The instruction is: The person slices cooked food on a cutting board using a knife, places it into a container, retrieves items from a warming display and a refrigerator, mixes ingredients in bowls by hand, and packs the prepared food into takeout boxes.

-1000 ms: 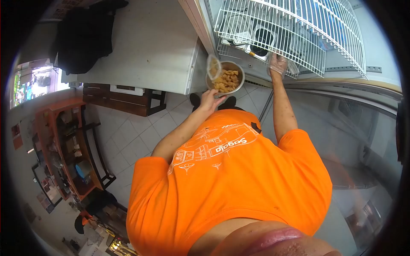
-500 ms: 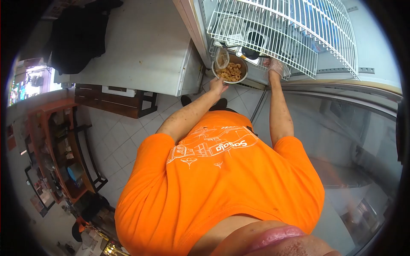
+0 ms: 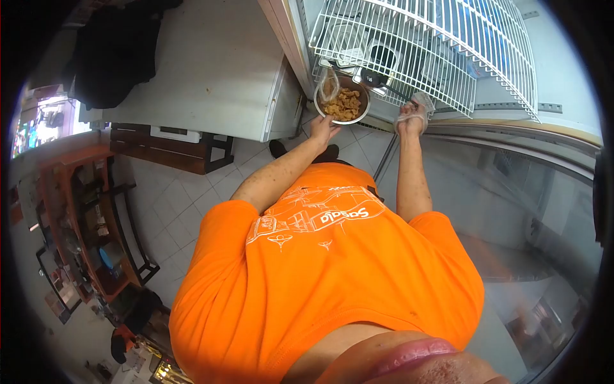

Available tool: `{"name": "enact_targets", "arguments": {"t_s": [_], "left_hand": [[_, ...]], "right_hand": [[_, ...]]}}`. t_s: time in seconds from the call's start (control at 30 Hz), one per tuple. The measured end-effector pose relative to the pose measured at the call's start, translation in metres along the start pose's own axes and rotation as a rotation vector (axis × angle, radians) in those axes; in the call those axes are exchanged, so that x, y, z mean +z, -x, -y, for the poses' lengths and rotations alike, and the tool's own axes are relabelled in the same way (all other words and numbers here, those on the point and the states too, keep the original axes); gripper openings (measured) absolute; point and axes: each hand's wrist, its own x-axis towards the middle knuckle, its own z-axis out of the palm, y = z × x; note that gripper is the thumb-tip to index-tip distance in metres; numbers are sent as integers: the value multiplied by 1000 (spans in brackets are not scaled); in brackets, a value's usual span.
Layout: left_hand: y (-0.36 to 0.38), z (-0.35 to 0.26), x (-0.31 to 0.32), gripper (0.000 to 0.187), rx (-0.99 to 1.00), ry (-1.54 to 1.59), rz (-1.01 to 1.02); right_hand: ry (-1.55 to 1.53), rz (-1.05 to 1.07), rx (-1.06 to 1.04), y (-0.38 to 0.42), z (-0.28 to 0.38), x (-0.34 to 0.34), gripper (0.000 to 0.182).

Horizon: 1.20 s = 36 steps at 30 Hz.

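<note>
Arms stretch forward: left hand (image 3: 323, 128) cups the metal bowl (image 3: 343, 102), gloved right hand (image 3: 412, 115) seemingly grips a ladle handle (image 3: 400, 95).

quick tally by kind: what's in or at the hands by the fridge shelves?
Metal bowl of fried pieces: 1
Clear plastic bag on its rim: 1
Dark ladle: 1
White wire shelves: 2
Total: 5
The left hand holds the bowl; the gloved right hand holds the ladle's handle.

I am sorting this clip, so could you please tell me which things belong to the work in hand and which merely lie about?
In hand:
left hand holding metal bowl
gloved right hand by wire racks

Lying about:
black cloth
orange shelf
dark bench
</note>
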Motion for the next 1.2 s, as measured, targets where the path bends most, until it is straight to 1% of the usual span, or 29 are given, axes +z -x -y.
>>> {"name": "enact_targets", "arguments": {"t_s": [0.03, 0.13, 0.23, 0.33, 0.47, 0.53, 0.63, 0.67, 0.7, 0.77, 0.87, 0.97, 1.0, 1.07, 1.1, 1.13, 1.2], "left_hand": [[2, -2, 1, 29, -3, -6, -9], [1, 0, -3, 29, -6, 7, -11], [-1, 2, -4, 28, -5, 23, -10], [1, 6, -3, 26, -8, 21, 5], [-4, 6, -10, 26, -11, -14, 34], [-3, 6, -8, 26, -10, -9, 8], [-3, 4, -6, 26, -14, 1, -2], [-2, 5, -6, 26, -19, 5, -2], [-2, 6, -4, 26, -32, -1, -8], [5, -2, -1, 26, -52, -17, -27], [2, 3, -7, 26, -27, -23, 16], [2, 6, -1, 26, -37, 3, 10], [2, 4, 2, 26, -42, -8, 8], [8, 0, 3, 26, -56, -40, -10], [14, 5, -1, 26, -57, -46, -2], [14, 10, -2, 26, -54, -50, 13], [8, 2, 9, 27, -25, -48, 36]], "right_hand": [[-24, 22, -32, 10, 1, 0, 27], [295, -7, -244, 78, 10, 37, 22], [1023, 501, -898, 119, 0, 36, 22], [1284, 781, -1189, 133, -4, 35, 20], [1166, 738, -1209, 163, 17, 52, 14], [1124, 730, -1223, 172, 25, 63, 12], [1263, 712, -1188, 156, 4, 38, 12], [1297, 733, -1141, 152, 2, 32, 11], [1256, 716, -1168, 147, 3, 25, 11], [1161, 685, -1216, 152, 11, 37, 10], [1124, 640, -1167, 164, 23, 50, 10], [1366, 700, -1235, 146, 13, 33, 10], [1306, 598, -1190, 137, 11, 28, 30], [1020, 406, -916, 141, 18, 54, 33], [893, 299, -765, 152, 24, 55, 35], [720, 185, -614, 144, 24, 55, 35], [569, 28, -548, 123, 28, 60, 34]]}}
